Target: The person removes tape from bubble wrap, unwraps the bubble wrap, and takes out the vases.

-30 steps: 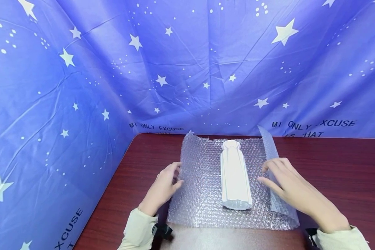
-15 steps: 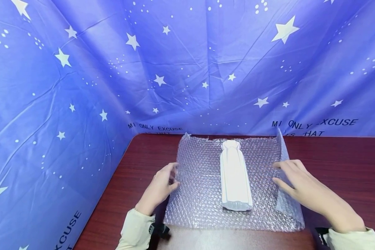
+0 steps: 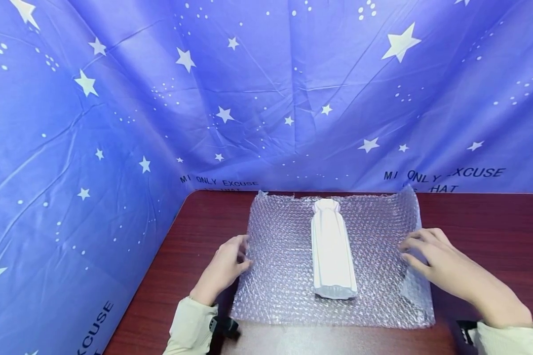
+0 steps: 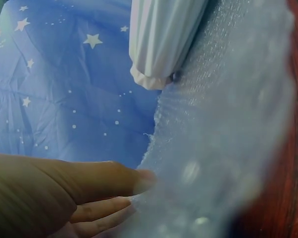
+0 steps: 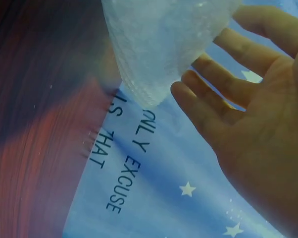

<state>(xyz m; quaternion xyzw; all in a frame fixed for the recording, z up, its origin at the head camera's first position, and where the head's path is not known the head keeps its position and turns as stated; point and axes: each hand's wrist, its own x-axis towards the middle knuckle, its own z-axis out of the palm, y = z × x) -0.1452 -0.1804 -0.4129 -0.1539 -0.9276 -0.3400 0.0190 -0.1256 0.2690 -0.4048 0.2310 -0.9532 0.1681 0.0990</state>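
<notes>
A white ribbed vase (image 3: 333, 249) lies on a sheet of bubble wrap (image 3: 284, 266), its narrow neck toward the back. At the sheet's left edge is my left hand (image 3: 224, 266), fingers bent loosely; in the left wrist view the thumb of the hand (image 4: 84, 188) touches the wrap (image 4: 213, 144), and a grip cannot be made out. My right hand (image 3: 444, 261) is at the raised right edge, fingers spread. In the right wrist view the relaxed fingers of this hand (image 5: 258, 99) lie against the wrap's corner (image 5: 159, 44) without curling round it.
The dark red wooden table (image 3: 493, 231) extends to both sides of the wrap. Behind it and along the left hangs a blue cloth (image 3: 266, 98) with white stars and black lettering.
My right hand has moved to the right, and the wrap's right flap has unfolded outward with it. My left hand and the left edge have shifted slightly left. The vase still lies on the wrap.
</notes>
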